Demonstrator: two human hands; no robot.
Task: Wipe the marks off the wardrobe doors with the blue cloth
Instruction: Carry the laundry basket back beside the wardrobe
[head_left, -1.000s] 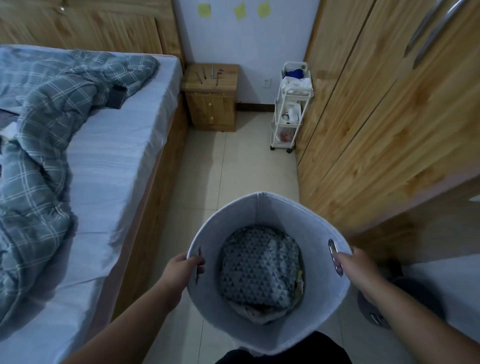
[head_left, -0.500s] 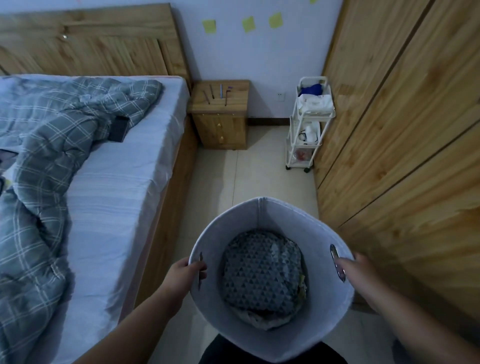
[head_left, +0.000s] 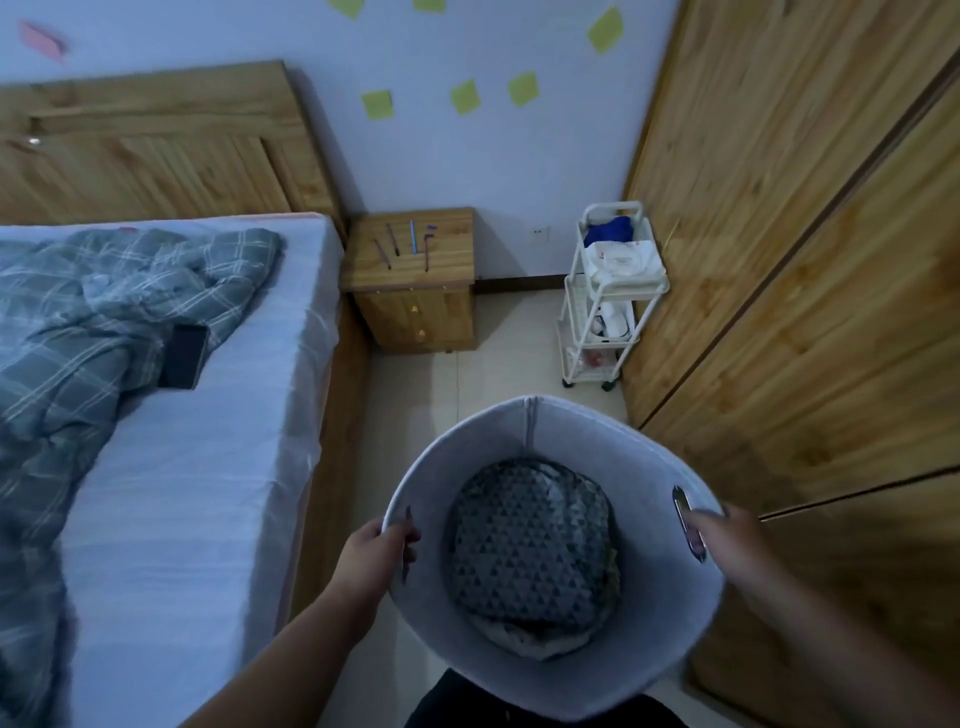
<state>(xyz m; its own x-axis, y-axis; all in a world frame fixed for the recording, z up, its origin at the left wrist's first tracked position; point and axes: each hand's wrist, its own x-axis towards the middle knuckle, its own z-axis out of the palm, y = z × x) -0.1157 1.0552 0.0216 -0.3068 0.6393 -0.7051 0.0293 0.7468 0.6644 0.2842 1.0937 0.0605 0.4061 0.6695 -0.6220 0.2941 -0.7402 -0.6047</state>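
Between tall wardrobe doors (head_left: 810, 291) and the bed (head_left: 197, 493), a person holds a grey basket (head_left: 530, 431).
A white trolley (head_left: 576, 291) stands against the wardrobe by the far wall. The left hand (head_left: 371, 558) and right hand (head_left: 727, 545) each grip a slot handle in the basket's rim. The blue cloth (head_left: 609, 232) lies on the trolley's top shelf.

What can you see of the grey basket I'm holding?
The grey felt basket is round, soft-walled and open-topped, with a vertical seam on its far wall and a metal-rimmed handle slot on each side. It is held mouth-up before the body, the left hand and right hand gripping opposite sides at the slots. Inside lies a triangle-patterned grey cloth over paler fabric.
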